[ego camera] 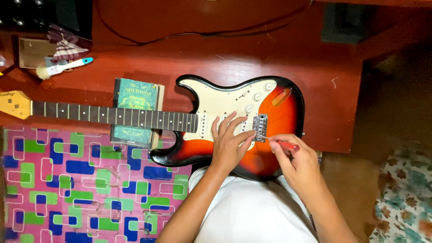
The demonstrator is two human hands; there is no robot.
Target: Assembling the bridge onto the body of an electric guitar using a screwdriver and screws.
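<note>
guitar [234,121] lay across red bench [315,67], neck toward 9 o'clock, propped on a book [135,112]. left hand [230,144] spread flat beside bridge [260,127]. right hand [294,164] pinched red-handled screwdriver [280,142], tip at bridge. risk judged: tip slipping, gouging finish or nicking fingers.

Home room, red wooden floor [279,49], patterned mat [81,189] (floral rug [405,198])

White short-sleeved shirt [252,211], bare forearms, no rings or watch
</note>
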